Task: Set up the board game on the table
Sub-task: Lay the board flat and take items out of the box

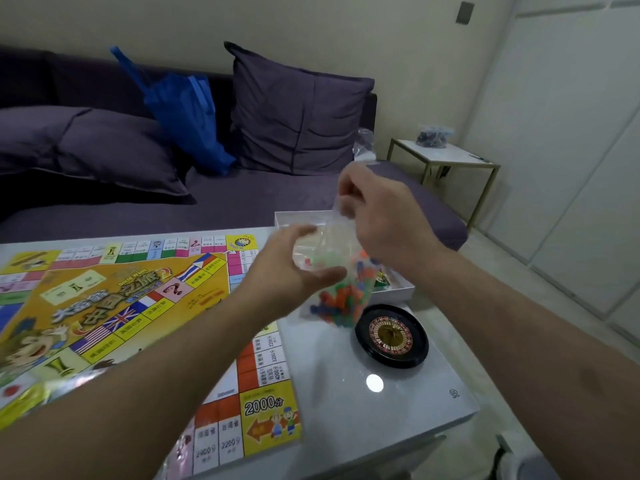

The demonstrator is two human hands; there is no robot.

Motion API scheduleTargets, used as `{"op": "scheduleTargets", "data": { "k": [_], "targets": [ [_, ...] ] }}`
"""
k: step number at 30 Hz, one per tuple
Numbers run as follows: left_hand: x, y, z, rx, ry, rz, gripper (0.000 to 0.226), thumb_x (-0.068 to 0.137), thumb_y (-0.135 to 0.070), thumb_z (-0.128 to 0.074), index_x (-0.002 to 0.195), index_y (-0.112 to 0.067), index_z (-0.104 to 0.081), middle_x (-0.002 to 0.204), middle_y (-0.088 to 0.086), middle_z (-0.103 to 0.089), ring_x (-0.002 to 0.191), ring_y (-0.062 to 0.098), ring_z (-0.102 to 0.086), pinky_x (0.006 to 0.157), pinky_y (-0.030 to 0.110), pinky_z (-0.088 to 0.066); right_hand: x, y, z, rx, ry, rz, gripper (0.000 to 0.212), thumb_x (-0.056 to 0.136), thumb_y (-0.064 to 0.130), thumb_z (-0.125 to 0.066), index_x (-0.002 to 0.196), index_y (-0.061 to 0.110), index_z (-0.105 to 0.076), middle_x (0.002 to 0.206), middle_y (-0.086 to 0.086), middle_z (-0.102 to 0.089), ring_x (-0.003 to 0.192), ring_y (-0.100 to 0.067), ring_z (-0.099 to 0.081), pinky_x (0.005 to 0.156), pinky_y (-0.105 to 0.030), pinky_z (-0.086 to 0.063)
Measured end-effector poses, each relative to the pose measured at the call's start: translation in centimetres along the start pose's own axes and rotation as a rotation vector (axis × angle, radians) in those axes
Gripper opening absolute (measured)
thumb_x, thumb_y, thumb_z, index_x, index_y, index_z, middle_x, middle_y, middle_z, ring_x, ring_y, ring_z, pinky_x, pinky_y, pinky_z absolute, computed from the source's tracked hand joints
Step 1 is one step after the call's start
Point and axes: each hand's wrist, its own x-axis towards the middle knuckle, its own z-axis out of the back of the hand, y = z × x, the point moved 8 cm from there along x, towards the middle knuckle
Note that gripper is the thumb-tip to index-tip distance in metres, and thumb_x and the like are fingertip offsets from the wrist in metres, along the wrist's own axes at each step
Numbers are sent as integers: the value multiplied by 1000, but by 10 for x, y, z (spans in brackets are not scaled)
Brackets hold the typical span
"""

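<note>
Both hands are raised over the right side of the glossy white table (398, 410), sharing a clear plastic bag (332, 299) of small coloured game pieces in orange, green and blue. The left hand (294, 268) cups the bag's middle from the left, thumb and fingers closed on the plastic. The right hand (377, 216) pinches the bag's top edge from above, fingertips pressed together on it; motion blur hides the exact hold. The pieces sag in the bottom of the bag, below both hands, hanging just above the small black roulette wheel (392, 336). Behind the bag sits an open white box (398, 292). The game board (138, 323) lies unfolded on the table's left, partly under the left forearm. A purple sofa (242, 199) with a blue tote bag (187, 112) stands beyond.
</note>
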Motion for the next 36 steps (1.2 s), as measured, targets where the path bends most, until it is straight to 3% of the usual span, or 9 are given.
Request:
{"op": "scheduleTargets", "data": {
  "k": [4, 7, 12, 18, 23, 26, 30, 32, 36],
  "targets": [
    [-6, 33, 2, -159, 143, 201, 11, 99, -17, -69, 107, -11, -73, 99, 1, -79, 86, 16, -78, 76, 35, -66, -2, 7, -33, 195, 37, -82, 4, 101, 12, -60, 102, 16, -60, 90, 5, -68, 84, -15, -63, 77, -33, -52],
    [-14, 65, 27, -174, 0, 296, 13, 105, -10, -58, 102, -9, -71, 99, 5, -77, 90, 22, -75, 63, 33, -65, -13, -34, -62, 114, 38, -347, 14, 102, 12, -56, 116, 15, -58, 111, -2, -65, 101, -21, -60, 84, -35, -47],
    [-28, 119, 63, -335, -113, 524, 18, 107, -10, -53, 105, -6, -71, 104, 13, -70, 94, 29, -68, 60, 45, -63, -70, -80, -145, -165, 530, -666, 40, 94, 42, -63, 123, 15, -57, 123, -10, -63, 108, -32, -62, 84, -38, -52],
    [-39, 154, 79, -538, -146, 648, 23, 109, -10, -49, 100, -5, -70, 102, 16, -73, 93, 33, -69, 70, 47, -62, -72, -85, -157, -308, 444, -666, 51, 88, 39, -74, 126, 15, -51, 123, -11, -60, 113, -35, -60, 89, -43, -53],
    [-29, 159, 89, -654, -142, 635, 18, 108, -13, -51, 111, -3, -66, 112, 16, -73, 93, 37, -73, 60, 43, -63, -58, -89, -155, -247, 321, -684, 17, 90, 32, -70, 98, 22, -60, 101, -3, -66, 88, -27, -65, 76, -40, -58],
    [-5, 153, 93, -709, -128, 588, 18, 106, -14, -54, 116, -1, -63, 117, 18, -73, 100, 40, -75, 78, 50, -65, -51, -86, -154, -227, 262, -664, 10, 92, 23, -69, 90, 27, -61, 99, 0, -65, 83, -24, -64, 75, -41, -58],
    [25, 150, 107, -466, -181, 537, 36, 103, -25, -64, 129, -1, -57, 125, 14, -65, 101, 30, -71, 81, 40, -60, -41, -75, -152, -200, 228, -613, 13, 93, 8, -61, 94, 21, -64, 102, -2, -64, 86, -25, -61, 72, -38, -53],
    [26, 160, 121, -201, -278, 529, 59, 101, -30, -66, 149, -6, -41, 105, 4, -58, 86, 18, -59, 68, 31, -49, -33, -64, -146, -194, 176, -553, 14, 94, 7, -59, 93, 20, -63, 102, -1, -63, 88, -25, -59, 76, -41, -54],
    [16, 171, 133, -202, -330, 418, 24, 103, -21, -62, 121, -5, -62, 95, 4, -63, 80, 19, -60, 69, 36, -53, -11, -14, -135, -155, 61, -346, 11, 97, 9, -61, 92, 18, -61, 96, 2, -59, 89, -22, -56, 73, -37, -49]
  ]
}}
